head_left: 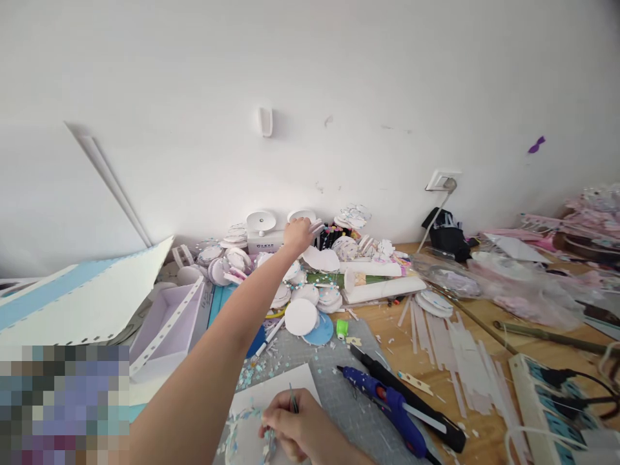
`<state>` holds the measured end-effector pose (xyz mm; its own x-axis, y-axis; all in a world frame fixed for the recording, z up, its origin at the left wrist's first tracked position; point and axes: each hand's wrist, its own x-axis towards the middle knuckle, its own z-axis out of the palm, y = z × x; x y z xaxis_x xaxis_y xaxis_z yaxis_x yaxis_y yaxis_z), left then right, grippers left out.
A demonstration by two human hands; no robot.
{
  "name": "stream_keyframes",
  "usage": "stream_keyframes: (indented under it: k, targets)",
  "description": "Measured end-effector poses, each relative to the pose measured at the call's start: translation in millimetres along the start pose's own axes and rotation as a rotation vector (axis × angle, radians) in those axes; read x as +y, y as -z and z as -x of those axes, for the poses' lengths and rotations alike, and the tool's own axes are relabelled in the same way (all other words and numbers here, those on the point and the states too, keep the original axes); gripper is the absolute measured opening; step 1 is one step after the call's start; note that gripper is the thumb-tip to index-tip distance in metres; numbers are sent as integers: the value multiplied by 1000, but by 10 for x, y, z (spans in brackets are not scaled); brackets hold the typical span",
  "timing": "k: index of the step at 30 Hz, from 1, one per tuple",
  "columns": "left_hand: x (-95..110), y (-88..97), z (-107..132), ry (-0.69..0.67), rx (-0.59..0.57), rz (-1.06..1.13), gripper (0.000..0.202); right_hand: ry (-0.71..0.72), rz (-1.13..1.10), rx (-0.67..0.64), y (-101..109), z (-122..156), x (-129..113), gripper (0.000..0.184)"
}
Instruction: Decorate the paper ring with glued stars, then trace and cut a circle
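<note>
My left hand (298, 234) stretches far across the table to the back of the pile. Its fingers curl over thin white discs (316, 226), partly hidden behind the hand. Close to me, my right hand (303, 423) is closed round slim pointed tweezers (293, 399), tips upward. Its fingertips touch a garland strung with pale blue and white bits (266, 445), over a white sheet (305, 381). Between the hands lie plain and bead-trimmed white discs (301, 316) and a blue disc (320, 330).
A blue glue gun (378, 394) and a black-handled cutter (411, 400) lie on the grey cutting mat (334, 361). At right are translucent strips (469, 361) and a power strip (547, 407). A lilac box (167, 316) stands left, and a white wall (339, 77) rises behind.
</note>
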<state>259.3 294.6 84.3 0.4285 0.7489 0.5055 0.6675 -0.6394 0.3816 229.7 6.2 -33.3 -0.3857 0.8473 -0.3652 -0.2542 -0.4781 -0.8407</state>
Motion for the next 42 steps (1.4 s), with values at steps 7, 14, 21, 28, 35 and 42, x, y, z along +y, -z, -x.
stream_keyframes:
  k: [7, 14, 21, 28, 35, 42]
  targets:
    - [7, 418, -121, 51, 211, 257, 29, -2, -9, 14, 3, 14, -22, 38]
    - [36, 1309, 842, 103, 335, 561, 24, -12, 6, 47, 20, 55, -5, 39]
    - [63, 1848, 2736, 465, 86, 865, 19, 52, 187, 216, -29, 95, 61, 41]
    - [114, 1912, 3718, 677, 112, 971, 20, 139, 405, 436, -45, 226, 29, 37]
    - [337, 1859, 3950, 670, 180, 1008, 21, 398, 701, 691, 303, 343, 93, 35]
    - [292, 1723, 3945, 788, -102, 1219, 22, 615, 923, 735, 223, 429, 113, 38]
